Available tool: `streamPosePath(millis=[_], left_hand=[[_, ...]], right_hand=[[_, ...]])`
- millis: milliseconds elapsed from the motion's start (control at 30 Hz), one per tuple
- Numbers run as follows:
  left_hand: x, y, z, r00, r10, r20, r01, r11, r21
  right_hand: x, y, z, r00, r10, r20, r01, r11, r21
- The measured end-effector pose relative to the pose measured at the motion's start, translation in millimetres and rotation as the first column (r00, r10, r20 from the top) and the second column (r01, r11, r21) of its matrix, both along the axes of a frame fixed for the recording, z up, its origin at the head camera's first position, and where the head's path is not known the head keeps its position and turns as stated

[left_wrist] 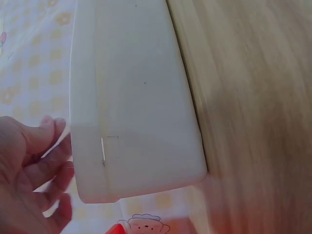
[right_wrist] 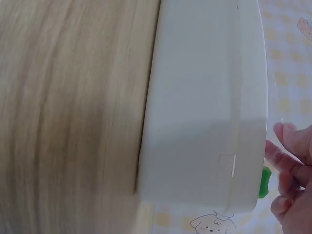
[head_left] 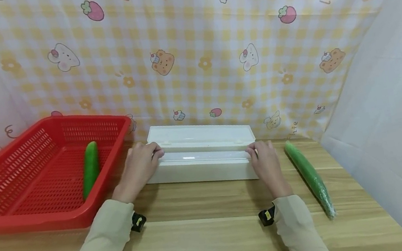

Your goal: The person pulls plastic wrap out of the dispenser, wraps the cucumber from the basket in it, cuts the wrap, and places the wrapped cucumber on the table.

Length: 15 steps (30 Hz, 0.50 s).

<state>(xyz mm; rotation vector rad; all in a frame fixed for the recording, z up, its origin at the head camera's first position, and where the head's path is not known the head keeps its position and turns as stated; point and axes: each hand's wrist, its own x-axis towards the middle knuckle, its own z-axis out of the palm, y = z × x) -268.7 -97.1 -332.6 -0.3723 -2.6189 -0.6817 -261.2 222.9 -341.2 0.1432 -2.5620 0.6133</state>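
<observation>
"Box position?"

"On the bench, the long white box is set crosswise in front of the patterned cloth. Its lid is tipped back at the rear."

"And how are the hands placed?"

"The left end is reached by the left hand, the right end by the right hand. In each grip, thumb and fingertips are held together in a narrow pinch."

"Is anything held?"

"An edge of clear film appears to be pinched at each side, though so thin a sheet is poorly shown."

"What is seen to the sides?"

"On the left, a bare cucumber is contained in the red basket, near its right wall. On the right, a wrapped cucumber is laid on the bench, apart from the right hand, with its wrapping bunched at the near end."

"And the forearms?"

"By beige sleeves, both are covered."
</observation>
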Motion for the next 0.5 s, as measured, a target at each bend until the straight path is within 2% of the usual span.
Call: streamPosePath(millis=[100,200,267,367,500], left_hand=[[1.1,0.6,1.5,0.996,0.011,-0.087,-0.012,1.0,-0.006],[2.2,0.5,3.8,0.992,0.012,-0.128,-0.009,1.0,0.018],[3.2,0.7,5.7,0.993,-0.001,-0.119,0.007,0.999,0.047],[5.2,1.2,9.2,0.997,-0.028,-0.072,0.036,0.994,0.107],[7.3,1.5,14.6,0.998,-0.054,-0.043,0.06,0.988,0.143]], right_hand=[[0.7,-2,0.5,0.999,0.009,-0.038,-0.01,0.999,-0.03],[2.5,-3,1.3,0.998,0.012,-0.06,-0.016,0.997,-0.069],[3.3,-4,1.5,0.997,0.016,-0.078,-0.024,0.995,-0.1],[3.3,-5,2.0,0.994,0.044,-0.099,-0.06,0.985,-0.165],[3.3,-2,6.7,0.991,0.104,-0.085,-0.125,0.949,-0.291]])
